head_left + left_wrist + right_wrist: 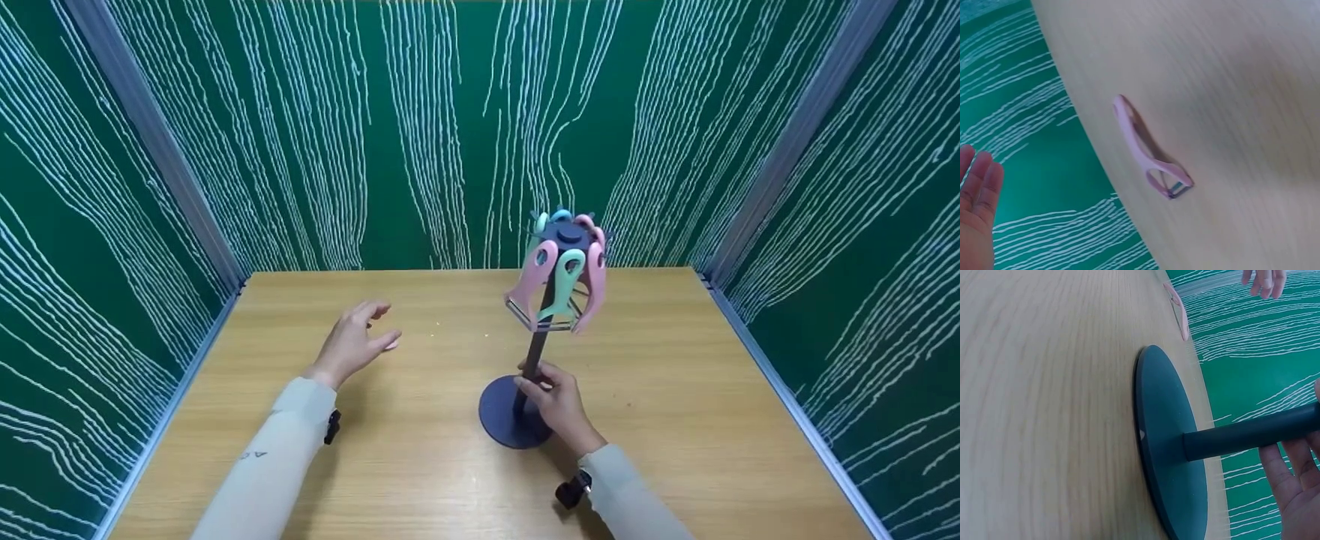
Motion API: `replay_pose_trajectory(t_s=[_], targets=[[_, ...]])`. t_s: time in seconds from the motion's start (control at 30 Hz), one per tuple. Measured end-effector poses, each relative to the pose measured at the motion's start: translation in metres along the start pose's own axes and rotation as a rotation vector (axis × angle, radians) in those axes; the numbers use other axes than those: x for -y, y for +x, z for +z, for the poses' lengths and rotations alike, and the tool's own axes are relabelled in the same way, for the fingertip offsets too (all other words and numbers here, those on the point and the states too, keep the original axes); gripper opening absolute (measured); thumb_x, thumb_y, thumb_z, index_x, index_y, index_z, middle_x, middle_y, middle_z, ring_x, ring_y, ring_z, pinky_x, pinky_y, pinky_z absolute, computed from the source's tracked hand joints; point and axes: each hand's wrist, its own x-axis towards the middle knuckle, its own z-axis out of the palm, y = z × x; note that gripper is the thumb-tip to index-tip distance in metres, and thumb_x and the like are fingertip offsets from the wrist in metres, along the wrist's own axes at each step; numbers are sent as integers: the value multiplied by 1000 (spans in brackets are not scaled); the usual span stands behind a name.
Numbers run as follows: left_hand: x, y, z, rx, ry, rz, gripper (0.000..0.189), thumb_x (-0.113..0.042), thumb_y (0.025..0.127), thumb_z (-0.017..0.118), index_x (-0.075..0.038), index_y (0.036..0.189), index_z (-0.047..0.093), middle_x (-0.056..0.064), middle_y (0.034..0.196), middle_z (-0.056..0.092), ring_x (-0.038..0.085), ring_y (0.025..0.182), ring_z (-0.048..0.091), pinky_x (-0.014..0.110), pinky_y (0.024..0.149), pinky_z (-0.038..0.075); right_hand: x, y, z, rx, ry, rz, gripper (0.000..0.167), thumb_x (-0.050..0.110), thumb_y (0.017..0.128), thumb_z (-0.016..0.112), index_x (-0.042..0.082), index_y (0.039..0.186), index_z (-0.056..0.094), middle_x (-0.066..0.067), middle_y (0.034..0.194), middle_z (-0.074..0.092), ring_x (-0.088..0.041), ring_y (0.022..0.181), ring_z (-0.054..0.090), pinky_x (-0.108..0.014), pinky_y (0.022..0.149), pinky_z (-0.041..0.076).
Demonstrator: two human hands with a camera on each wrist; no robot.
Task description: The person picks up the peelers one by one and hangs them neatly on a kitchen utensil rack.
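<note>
A dark display stand (535, 352) rises from a round base (1168, 439) on the table. Pink and green Y-shaped peelers (570, 289) hang around its top, with a blue handle showing at the back. Low on the pole, my right hand (561, 401) holds it between thumb and fingers. To the left, my left hand (355, 341) hovers over the table, thumb apart from the loosely bent fingers, holding nothing. One loose pink peeler (1143, 152) lies on the table in the left wrist view. The right wrist view shows this peeler (1179, 312) below my left hand; I cannot make it out in the head view.
The wooden table (420, 465) has green walls with wavy white lines (420, 135) behind it and at both sides. Metal posts (795, 142) stand at the back corners. Small dark devices (574, 491) sit at both wrists.
</note>
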Motion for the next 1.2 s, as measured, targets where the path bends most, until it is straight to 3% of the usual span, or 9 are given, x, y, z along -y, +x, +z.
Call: replay_pose_trajectory(t_s=[0.23,0.6,0.9,1.2], targets=[[13,0,7,35,9,-67,55,-21,100,81,-3,148,61,21,148,64,40,138,62,56,118,51,0,0,-1,-3,-17,14,11,1,99,77,5,109,78,-21,111,79,-20,101,73,-35,91,66],[36,-3,17,70,40,-202,62,-34,101,80,-10,154,58,18,155,61,39,144,57,58,125,43,1,0,0,0,-13,31,11,1,99,77,5,109,78,-21,111,78,-22,102,74,-36,92,66],[52,-4,20,91,110,-225,56,-21,104,76,-2,153,57,23,159,56,44,149,52,62,127,38,2,0,1,1,17,2,12,0,97,78,3,108,77,-16,103,78,-13,91,71,-21,80,62],[61,-2,21,155,148,-299,59,-20,104,75,-5,157,53,22,167,48,44,154,45,62,131,32,1,0,2,-6,17,19,12,-1,97,78,5,107,78,-14,103,78,-14,91,70,-20,80,61]])
